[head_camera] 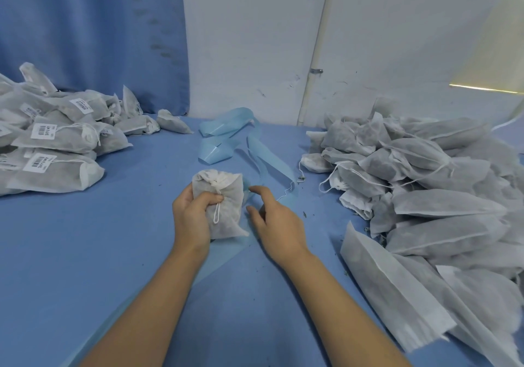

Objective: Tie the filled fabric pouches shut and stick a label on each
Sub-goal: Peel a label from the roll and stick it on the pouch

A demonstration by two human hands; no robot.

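The left hand (190, 210) is gripping a filled white pouch (222, 205) at mid-table, fingers curled round its gathered neck and drawstring. The right hand (276, 219) is hovering just beside it, fingers loosely spread, holding nothing. Labelled pouches (54, 139) are lying far left, unlabelled pouches (425, 182) right, on the blue table (85, 253).

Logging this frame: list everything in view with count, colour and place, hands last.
held pouch: one, white, drawstring drawn, no label showing, table centre
labelled pouches: a pile, uncountable, grey-white with white barcode labels, far left
unlabelled pouches: a larger pile, grey-white, right side
strip: seemingly one long curled length, light blue, behind the held pouch
table: one, blue cover
curtain: one, blue, back left
wall: white, back
pipe: one, white, upright on the wall
left hand: grips the held pouch
right hand: fingers loosely curved, holding nothing, right of the pouch
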